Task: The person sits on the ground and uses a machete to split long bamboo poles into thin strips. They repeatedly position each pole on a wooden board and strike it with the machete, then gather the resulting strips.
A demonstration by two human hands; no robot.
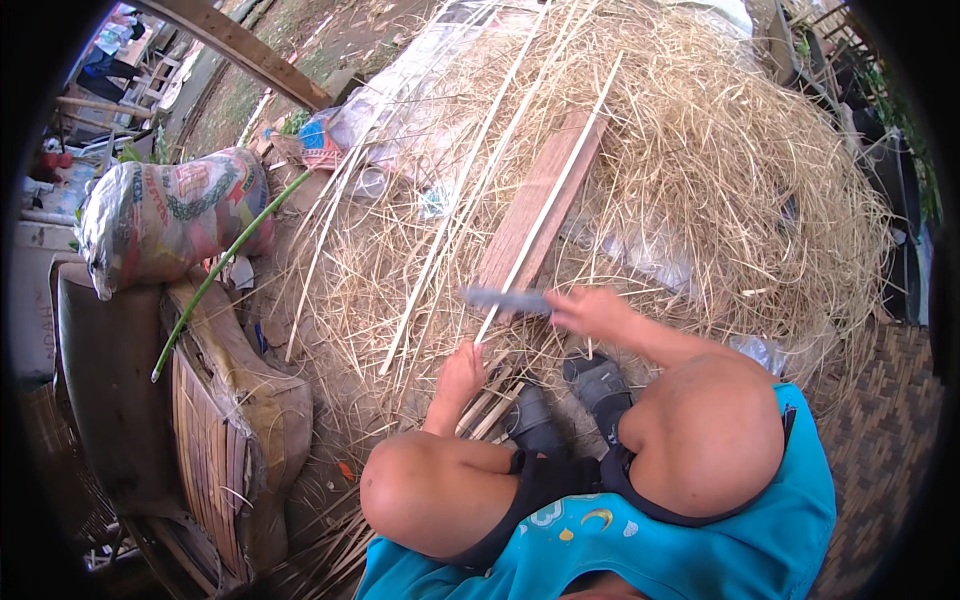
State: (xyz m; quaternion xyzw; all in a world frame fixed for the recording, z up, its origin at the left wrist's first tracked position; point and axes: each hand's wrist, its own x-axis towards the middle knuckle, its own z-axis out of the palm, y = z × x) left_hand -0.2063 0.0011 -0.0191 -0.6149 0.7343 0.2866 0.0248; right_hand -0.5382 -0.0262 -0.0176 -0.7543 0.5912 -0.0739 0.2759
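Note:
My left hand (461, 376) is closed round the near end of a long, pale bamboo strip (553, 196). The strip runs away from me along a reddish-brown wooden board (530, 215), which lies on the ground, and its far end reaches past the board. In my right hand (588, 312) is the handle of a knife (505, 299), its grey blade smeared by motion. The blade points left and crosses the strip near the board's close end; whether it touches the strip I cannot tell.
Thin shavings (720, 160) are heaped ahead and to the right. Several long strips (470, 190) lie left of the board. A green bamboo stem (230, 258) leans by a stuffed sack (180, 215) and a worn wooden piece (215, 430). Woven matting (880, 430) lies at right.

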